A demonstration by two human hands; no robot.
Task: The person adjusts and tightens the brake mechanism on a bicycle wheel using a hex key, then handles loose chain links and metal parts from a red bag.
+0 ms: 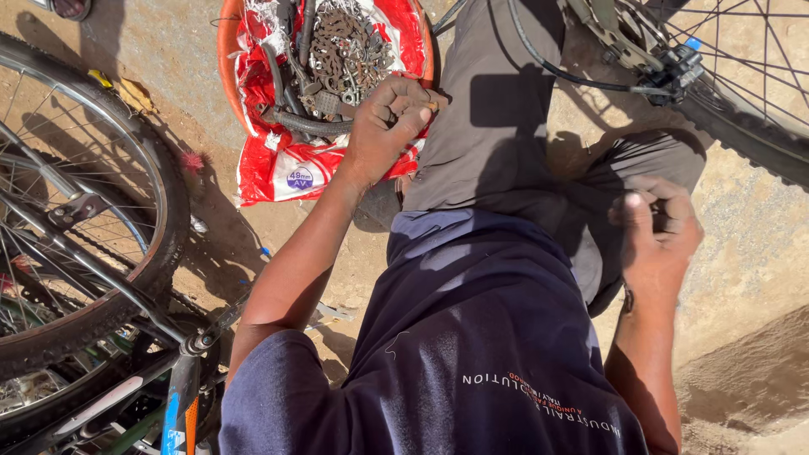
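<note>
Pinched between thumb and forefinger, a small brownish part sits at the tip of the left hand (383, 126), which rests at the lower right rim of the orange bowl (226, 63) in the upper middle of the frame. Inside the bowl, on a red bag (278, 164), lie a rusty chain (345, 46) and black cable pieces. At mid right, the right hand (657, 236) is curled tight by the knee, its thumb raised; whether it holds anything I cannot tell. Bicycle wheels stand at left (126, 168) and upper right (742, 93).
</note>
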